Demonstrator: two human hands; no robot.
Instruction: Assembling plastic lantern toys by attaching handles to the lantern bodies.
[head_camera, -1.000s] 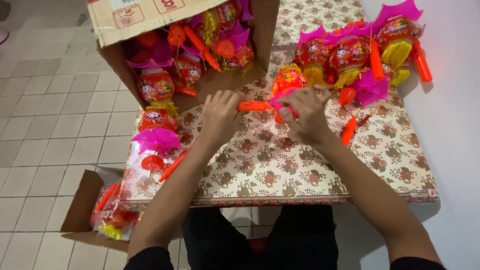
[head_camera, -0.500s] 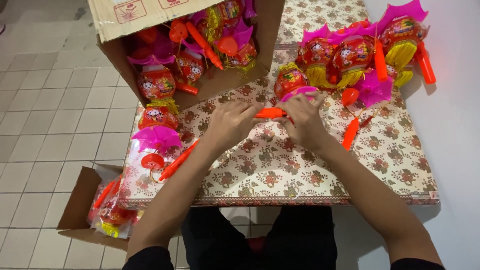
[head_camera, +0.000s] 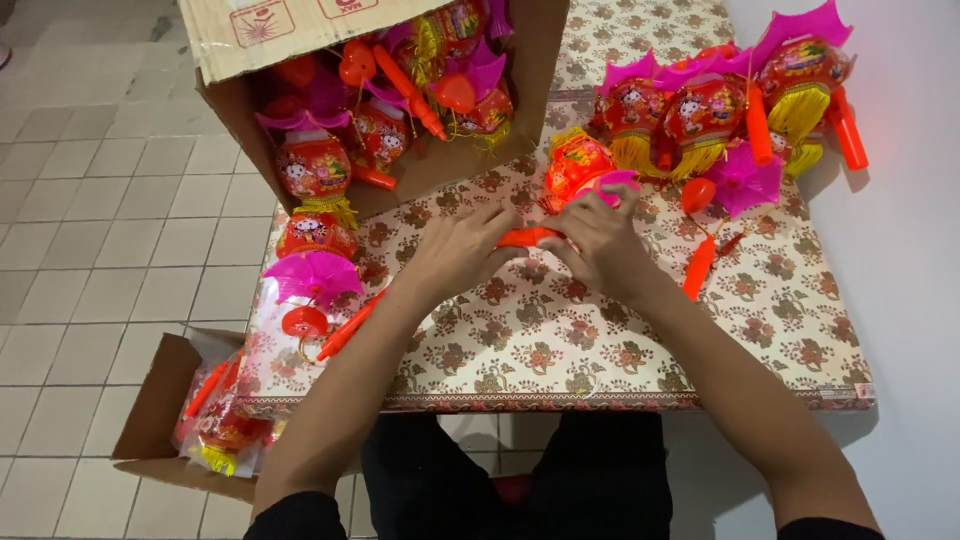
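Orange stick (head_camera: 528, 237): now gripped at both ends between left hand (head_camera: 455, 252) and right hand (head_camera: 600, 245), held level; previously only beside the left hand. Hands drawn closer together.

Orange stick (head_camera: 530, 237) at frame centre mostly hidden between left hand (head_camera: 455, 252) and right hand (head_camera: 600, 245); grip on it unclear; open carton (head_camera: 250, 40), upper left, cut by top edge; floor box (head_camera: 150, 410), lower left, partly under the table (head_camera: 560, 330).
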